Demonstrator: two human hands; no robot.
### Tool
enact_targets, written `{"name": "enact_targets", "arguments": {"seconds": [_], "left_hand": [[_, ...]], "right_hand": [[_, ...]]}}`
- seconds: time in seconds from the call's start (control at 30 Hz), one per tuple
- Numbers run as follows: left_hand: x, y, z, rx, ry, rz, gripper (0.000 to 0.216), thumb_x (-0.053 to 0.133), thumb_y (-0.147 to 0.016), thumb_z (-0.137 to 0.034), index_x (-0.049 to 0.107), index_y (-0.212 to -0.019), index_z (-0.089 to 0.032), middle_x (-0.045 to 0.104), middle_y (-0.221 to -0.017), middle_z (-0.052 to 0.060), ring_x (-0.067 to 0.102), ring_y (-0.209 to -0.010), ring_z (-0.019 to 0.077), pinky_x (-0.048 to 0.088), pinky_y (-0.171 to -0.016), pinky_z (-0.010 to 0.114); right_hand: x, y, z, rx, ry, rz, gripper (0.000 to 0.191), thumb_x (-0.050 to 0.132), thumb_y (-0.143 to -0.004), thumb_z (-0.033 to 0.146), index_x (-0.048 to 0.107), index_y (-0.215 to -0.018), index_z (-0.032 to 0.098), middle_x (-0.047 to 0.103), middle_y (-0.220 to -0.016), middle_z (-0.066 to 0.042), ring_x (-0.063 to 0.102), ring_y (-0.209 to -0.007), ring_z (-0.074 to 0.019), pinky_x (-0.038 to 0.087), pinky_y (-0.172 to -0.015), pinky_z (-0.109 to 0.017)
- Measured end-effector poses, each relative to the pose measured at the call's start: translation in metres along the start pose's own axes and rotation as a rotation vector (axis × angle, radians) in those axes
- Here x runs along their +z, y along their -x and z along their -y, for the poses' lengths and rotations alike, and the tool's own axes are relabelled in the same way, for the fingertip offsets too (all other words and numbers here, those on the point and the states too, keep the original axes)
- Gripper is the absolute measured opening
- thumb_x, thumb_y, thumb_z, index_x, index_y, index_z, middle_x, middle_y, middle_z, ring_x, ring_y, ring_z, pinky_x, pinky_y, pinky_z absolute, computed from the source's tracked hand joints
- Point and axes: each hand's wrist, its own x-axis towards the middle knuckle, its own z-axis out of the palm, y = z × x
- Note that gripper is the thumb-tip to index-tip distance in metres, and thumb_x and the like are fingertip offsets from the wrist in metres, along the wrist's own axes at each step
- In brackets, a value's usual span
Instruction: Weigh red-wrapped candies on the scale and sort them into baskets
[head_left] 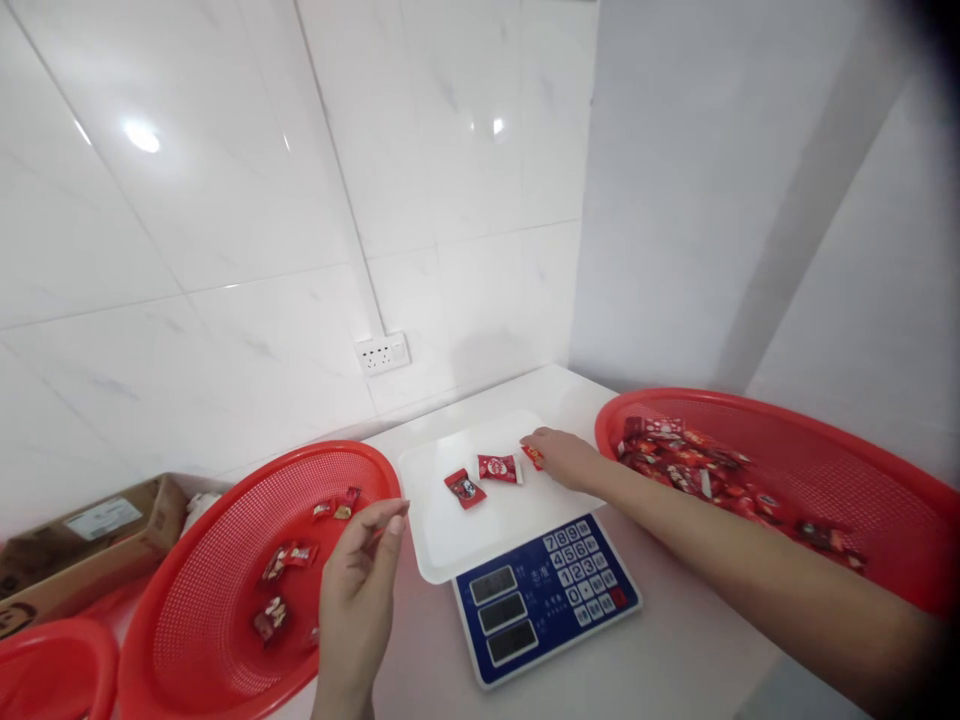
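My right hand (pixel 562 458) reaches over the right part of the white weighing tray (pixel 450 545), its fingers pinching a small red wrapped candy (pixel 533 456). Two more wrapped candies lie on the tray: a dark red one (pixel 498 468) with a pale end near the middle, and a red one (pixel 465 488) to its left. Just off the tray's left edge is my left hand (pixel 358 585), thumb and forefinger brought together with nothing visible between them. Below the tray shows the blue keypad panel of a digital scale (pixel 547 600), its displays dark.
On the left, a red plastic basket (pixel 202 560) holds several scattered candies. A larger heap fills part of the red basket (pixel 817 450) on the right. A cardboard box (pixel 67 570) and another red basket (pixel 56 670) stand far left. Behind is a tiled wall with a socket (pixel 382 354).
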Motion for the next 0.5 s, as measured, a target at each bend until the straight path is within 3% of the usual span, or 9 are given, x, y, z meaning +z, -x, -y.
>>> {"name": "enact_targets", "arguments": {"seconds": [0.07,0.17,0.27,0.37,0.5], "left_hand": [[-0.001,0.0,0.0,0.001,-0.016,-0.012,0.034,0.06,-0.075,-0.045,0.062,-0.098,-0.019,0.064,-0.105,0.008,0.056,-0.104,0.0234,0.044,-0.091,0.038],[-0.001,0.0,-0.002,-0.016,-0.062,-0.022,0.037,0.06,-0.074,-0.048,0.062,-0.098,-0.02,0.065,-0.107,0.008,0.056,-0.106,0.025,0.044,-0.092,0.04],[-0.001,0.001,-0.004,-0.058,-0.129,-0.036,0.042,0.059,-0.072,-0.053,0.063,-0.099,-0.021,0.065,-0.11,0.007,0.057,-0.106,0.0259,0.044,-0.093,0.042],[-0.005,-0.001,0.002,-0.077,-0.176,-0.077,0.044,0.06,-0.069,-0.055,0.064,-0.098,-0.022,0.066,-0.108,0.006,0.06,-0.102,0.0267,0.047,-0.089,0.042],[-0.009,-0.012,0.025,0.012,-0.135,-0.164,0.044,0.061,-0.068,-0.055,0.065,-0.096,-0.021,0.07,-0.099,0.005,0.063,-0.095,0.0272,0.053,-0.082,0.04]], "right_hand": [[0.002,0.0,0.005,-0.057,-0.032,-0.018,0.043,0.043,-0.082,0.011,0.053,-0.123,0.013,0.052,-0.128,-0.016,0.051,-0.114,-0.0271,0.039,-0.094,-0.039],[0.003,0.004,0.014,-0.176,-0.071,0.014,0.038,0.047,-0.082,0.015,0.057,-0.118,0.019,0.059,-0.124,-0.007,0.052,-0.114,-0.0205,0.038,-0.097,-0.031],[-0.005,0.011,0.011,-0.185,-0.085,0.005,0.036,0.05,-0.083,0.021,0.057,-0.118,0.022,0.058,-0.125,-0.003,0.049,-0.116,-0.018,0.035,-0.1,-0.028],[-0.024,0.022,-0.021,-0.047,-0.061,-0.045,0.04,0.045,-0.088,0.026,0.049,-0.126,0.019,0.05,-0.133,-0.006,0.043,-0.123,-0.0178,0.031,-0.103,-0.029],[-0.05,0.059,-0.096,0.233,0.014,0.015,0.035,0.054,-0.085,0.027,0.053,-0.119,0.018,0.054,-0.125,-0.01,0.05,-0.114,-0.023,0.037,-0.098,-0.041]]}}
